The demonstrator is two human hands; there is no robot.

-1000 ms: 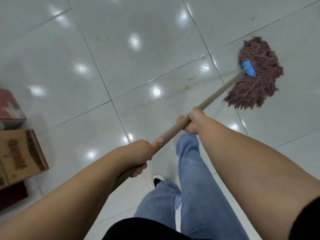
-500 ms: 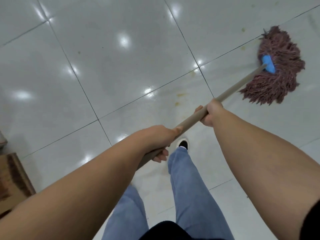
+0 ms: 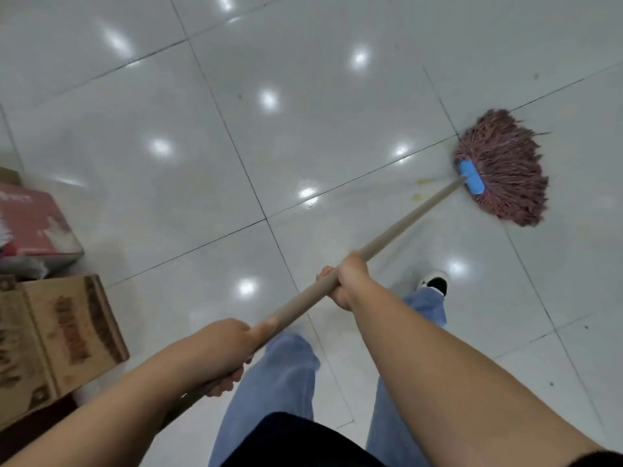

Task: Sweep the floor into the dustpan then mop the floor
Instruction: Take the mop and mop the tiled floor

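Nearest to us, our left hand [image 3: 215, 348] clenches the low end of the mop handle [image 3: 397, 230], thumb lying along the wood. Further up the shaft our right hand [image 3: 347, 281] wraps round it too, fingers curled underneath. Below them we see our blue jeans [image 3: 276, 382] and one shoe [image 3: 435, 283] on the glossy white tile floor [image 3: 168, 197]. At our left sit a cardboard box [image 3: 60, 335] and a red box [image 3: 33, 224]. Farthest out, the mop head [image 3: 505, 173] lies spread flat on the tiles beside yellowish stains [image 3: 425, 181].
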